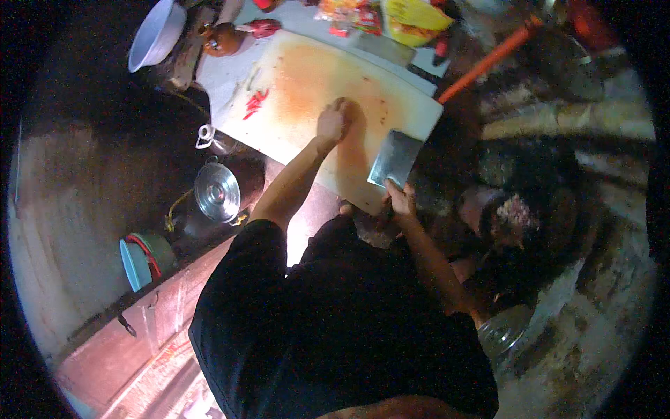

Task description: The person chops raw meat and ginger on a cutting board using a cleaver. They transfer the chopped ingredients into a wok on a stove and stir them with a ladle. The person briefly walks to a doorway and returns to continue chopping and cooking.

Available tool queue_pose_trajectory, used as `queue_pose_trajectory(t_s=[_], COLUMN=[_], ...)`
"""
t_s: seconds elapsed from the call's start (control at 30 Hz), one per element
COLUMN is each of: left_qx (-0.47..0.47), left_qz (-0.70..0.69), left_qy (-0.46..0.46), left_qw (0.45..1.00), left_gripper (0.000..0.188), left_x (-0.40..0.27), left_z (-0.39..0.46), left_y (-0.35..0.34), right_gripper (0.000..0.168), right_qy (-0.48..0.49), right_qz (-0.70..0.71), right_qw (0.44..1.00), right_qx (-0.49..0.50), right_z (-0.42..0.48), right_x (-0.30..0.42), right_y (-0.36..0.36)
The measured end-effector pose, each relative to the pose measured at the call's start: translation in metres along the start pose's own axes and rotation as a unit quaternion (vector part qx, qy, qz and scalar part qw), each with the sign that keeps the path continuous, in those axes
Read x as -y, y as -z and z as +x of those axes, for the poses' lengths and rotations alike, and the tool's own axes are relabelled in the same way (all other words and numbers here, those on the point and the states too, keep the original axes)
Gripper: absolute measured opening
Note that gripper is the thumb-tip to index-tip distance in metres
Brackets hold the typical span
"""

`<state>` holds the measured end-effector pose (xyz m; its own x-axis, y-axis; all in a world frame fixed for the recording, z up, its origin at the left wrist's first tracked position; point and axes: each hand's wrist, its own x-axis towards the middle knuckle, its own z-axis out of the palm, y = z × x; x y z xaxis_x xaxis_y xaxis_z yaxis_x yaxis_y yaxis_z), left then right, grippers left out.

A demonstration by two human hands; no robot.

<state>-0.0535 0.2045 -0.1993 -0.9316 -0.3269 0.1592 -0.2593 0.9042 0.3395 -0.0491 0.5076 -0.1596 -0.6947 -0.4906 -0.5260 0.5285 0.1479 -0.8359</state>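
A large pale cutting board [303, 131], stained orange across its middle, lies before me. My left hand [333, 121] rests on it with the fingers curled downward; whether anything is under them is hidden. My right hand [401, 200] grips a broad-bladed cleaver [396, 157] at its near end. The blade lies over the board's right edge, apart from my left hand. Red strips, seemingly cut chilli [255, 103], sit in a small pile on the board's left side. A few dark bits are scattered near its right side.
Behind the board are a second broad blade [387, 52], a yellow packet [416, 23] and a brown rounded pot [221, 40]. A white basin [158, 35] stands far left. Lower left is a metal-lidded pot [217, 193]. An orange pole [489, 60] slants at right.
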Motion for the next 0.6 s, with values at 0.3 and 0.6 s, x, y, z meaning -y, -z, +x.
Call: queue_pose_trajectory(t_s=[0.3, 0.6], left_qx=[0.169, 0.088], left_qz=[-0.026, -0.193], left_qy=[-0.039, -0.027], left_qw=[0.985, 0.977], left_gripper=[0.032, 0.013], left_x=[-0.002, -0.011], left_z=[-0.007, 0.02], left_y=[0.035, 0.002], right_gripper=[0.039, 0.029], right_qy=[0.081, 0.111], right_qz=[-0.412, -0.246], right_qw=[0.908, 0.901], right_qx=[-0.005, -0.34], right_z=[0.031, -0.048], right_x=[-0.004, -0.016], right_y=[-0.047, 0.141])
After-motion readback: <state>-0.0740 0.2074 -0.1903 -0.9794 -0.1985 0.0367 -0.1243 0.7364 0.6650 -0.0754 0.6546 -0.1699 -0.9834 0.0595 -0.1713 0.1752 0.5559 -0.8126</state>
